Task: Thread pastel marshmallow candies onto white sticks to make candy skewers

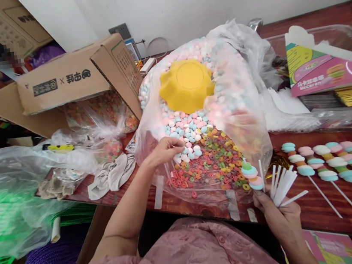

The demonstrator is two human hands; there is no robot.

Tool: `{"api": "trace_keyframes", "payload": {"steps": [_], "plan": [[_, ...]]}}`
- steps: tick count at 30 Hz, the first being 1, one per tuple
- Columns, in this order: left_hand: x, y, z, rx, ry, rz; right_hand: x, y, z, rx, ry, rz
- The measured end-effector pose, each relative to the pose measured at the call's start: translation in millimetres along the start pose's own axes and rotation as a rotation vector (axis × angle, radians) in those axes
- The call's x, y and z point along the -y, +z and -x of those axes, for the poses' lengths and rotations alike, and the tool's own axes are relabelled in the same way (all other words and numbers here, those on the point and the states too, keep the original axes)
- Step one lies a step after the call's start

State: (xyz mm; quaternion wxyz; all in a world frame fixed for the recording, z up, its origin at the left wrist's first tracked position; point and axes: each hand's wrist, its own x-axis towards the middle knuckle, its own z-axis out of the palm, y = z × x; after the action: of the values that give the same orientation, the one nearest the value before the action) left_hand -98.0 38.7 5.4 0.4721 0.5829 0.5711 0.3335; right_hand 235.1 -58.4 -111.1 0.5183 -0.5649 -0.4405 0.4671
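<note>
Left hand point(165, 150) reaches into the candy bag point(251, 139); right hand point(280, 218) grips white sticks point(283, 185)

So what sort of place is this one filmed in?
Probably a small home or workshop candy-packing station: a big plastic bag of pastel candies and rings, finished candy skewers laid on the wooden table, and cardboard cartons alongside.

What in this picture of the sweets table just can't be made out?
- Head view: left hand fingertips sink among the sweets in the plastic bag; whether they pinch one is hidden.
- Right hand: its grip on the white sticks is covered by its own back.
- Pink display box: print too small.
</note>
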Motion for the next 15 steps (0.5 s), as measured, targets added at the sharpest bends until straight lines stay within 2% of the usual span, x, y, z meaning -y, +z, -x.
{"api": "trace_keyframes", "payload": {"steps": [3,7,12,15], "plan": [[8,7.7,4,-0.026,0.011,-0.136,1,1,0,-0.011,0.003,0.015],[12,11.8,2,-0.105,0.010,-0.163,4,3,0,-0.037,-0.005,0.008],[12,1.9,-9,-0.277,0.016,-0.171,7,3,-1,0.011,-0.028,0.005],[10,-4.9,-17,-0.339,0.055,-0.321,4,2,-2,-0.026,-0.021,0.007]]}}
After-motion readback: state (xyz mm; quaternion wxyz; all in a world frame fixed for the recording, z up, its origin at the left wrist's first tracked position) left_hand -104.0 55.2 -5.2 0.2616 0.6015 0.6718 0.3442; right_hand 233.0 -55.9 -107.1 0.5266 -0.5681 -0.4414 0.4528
